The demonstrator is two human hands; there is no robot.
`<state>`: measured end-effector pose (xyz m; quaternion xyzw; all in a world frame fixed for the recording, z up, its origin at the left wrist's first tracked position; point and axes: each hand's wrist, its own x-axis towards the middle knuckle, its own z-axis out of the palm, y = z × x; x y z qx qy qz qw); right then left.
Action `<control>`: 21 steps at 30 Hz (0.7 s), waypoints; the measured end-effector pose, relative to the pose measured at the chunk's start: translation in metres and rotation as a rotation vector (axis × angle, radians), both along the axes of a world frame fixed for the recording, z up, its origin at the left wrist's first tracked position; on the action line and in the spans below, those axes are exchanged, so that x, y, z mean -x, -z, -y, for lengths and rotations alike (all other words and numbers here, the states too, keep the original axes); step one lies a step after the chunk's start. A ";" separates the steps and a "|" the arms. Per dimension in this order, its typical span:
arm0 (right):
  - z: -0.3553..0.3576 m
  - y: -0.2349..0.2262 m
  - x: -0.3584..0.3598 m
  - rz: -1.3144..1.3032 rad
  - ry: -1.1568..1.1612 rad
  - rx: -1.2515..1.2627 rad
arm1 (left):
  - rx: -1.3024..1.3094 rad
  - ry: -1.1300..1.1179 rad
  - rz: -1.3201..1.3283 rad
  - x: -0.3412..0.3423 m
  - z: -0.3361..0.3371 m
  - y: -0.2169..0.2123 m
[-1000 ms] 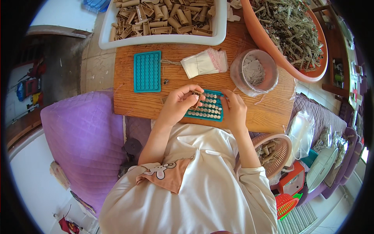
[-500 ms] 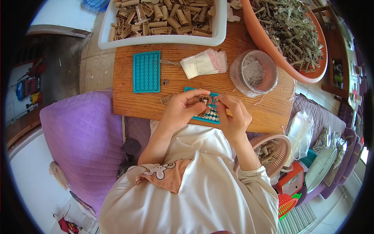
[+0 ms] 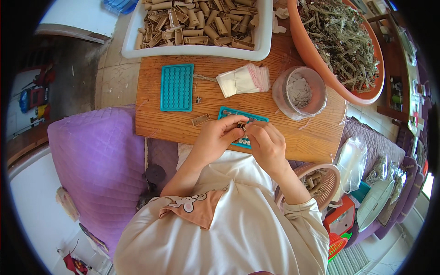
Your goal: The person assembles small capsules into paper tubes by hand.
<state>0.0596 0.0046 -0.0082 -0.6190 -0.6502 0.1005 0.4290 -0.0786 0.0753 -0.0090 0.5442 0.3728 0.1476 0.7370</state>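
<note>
My left hand point(image 3: 214, 140) is closed, thumb and fingers pinching a small brown plastic casing point(image 3: 240, 124) with dark and shiny bits in it. Against its right side, the fingertips of my right hand point(image 3: 268, 143) are pinched together; whatever they grip is too small to name. Both hands are over a teal tray point(image 3: 223, 110) of round pockets, which they partly cover. Small round silvery pieces point(image 3: 245, 141) lie in its near part. To the left of my left hand, an open brown casing point(image 3: 200, 120) rests on the wooden table point(image 3: 169, 126).
Behind are a second teal tray point(image 3: 177, 87), clear plastic bags point(image 3: 236, 82) and a clear tub point(image 3: 280, 98) of pale strips. A white bin point(image 3: 197, 53) of brown casings and an orange basin point(image 3: 300, 46) of bundled wires stand at the back. A pink basket point(image 3: 333, 176) sits at right.
My right hand has come left and closer to the casing in my left hand. The casing has turned a little, and the whole view has shifted slightly.
</note>
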 end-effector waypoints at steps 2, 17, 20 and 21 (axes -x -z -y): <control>0.000 -0.001 -0.001 0.011 -0.026 0.015 | -0.076 0.032 -0.063 0.000 0.000 0.002; -0.155 -0.055 -0.018 -0.208 -0.846 0.569 | 0.587 0.228 0.298 0.043 -0.008 -0.009; -0.228 -0.043 0.005 -0.049 -0.396 0.062 | 0.526 0.017 0.257 0.048 -0.017 -0.005; -0.252 -0.030 0.009 0.009 -0.306 -0.066 | 0.519 0.022 0.258 0.049 -0.019 -0.005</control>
